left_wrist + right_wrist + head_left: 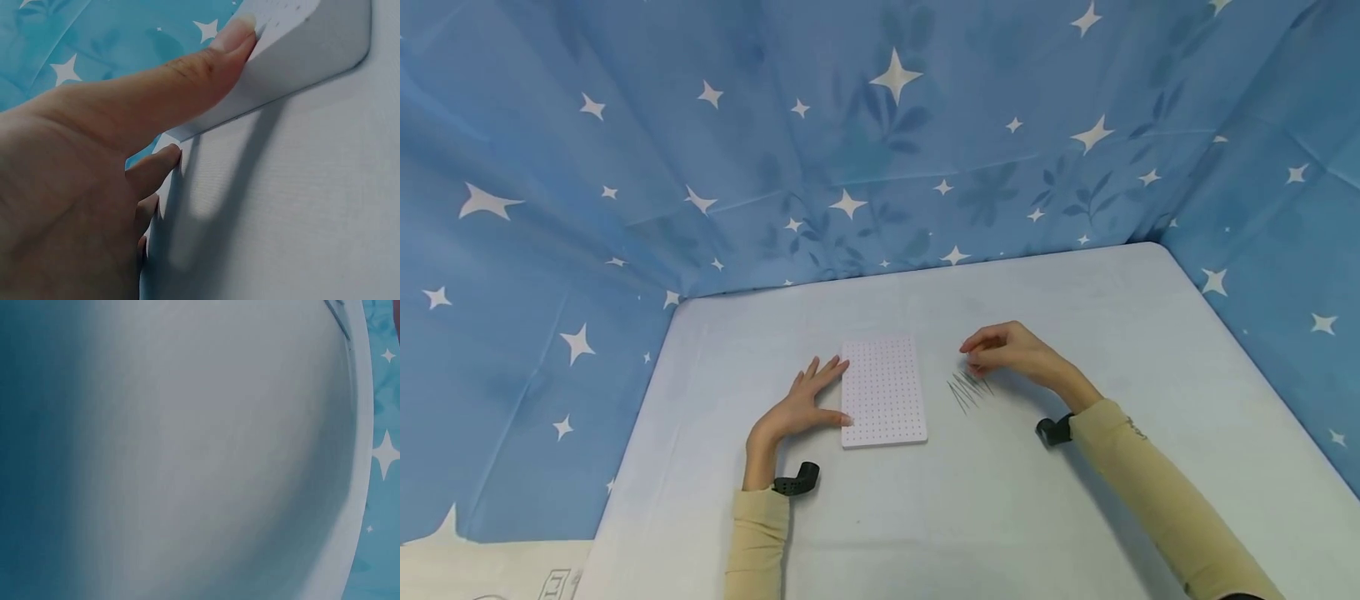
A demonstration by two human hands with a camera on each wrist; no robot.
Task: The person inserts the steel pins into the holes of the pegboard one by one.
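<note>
A white rectangular board with rows of small holes lies flat in the head view. My left hand is at its left side with fingers spread. In the left wrist view the thumb rests along the board's edge. Right of the board lie several thin dark wire-like pins, loosely bunched. My right hand is over their upper end, fingers bent and fingertips close together at the pins. I cannot tell whether a pin is between them.
All of this lies on a white-covered table. A blue curtain with white stars encloses the back and sides. Dark wrist cameras sit at the left wrist and right wrist. Part of a pin shows in the right wrist view.
</note>
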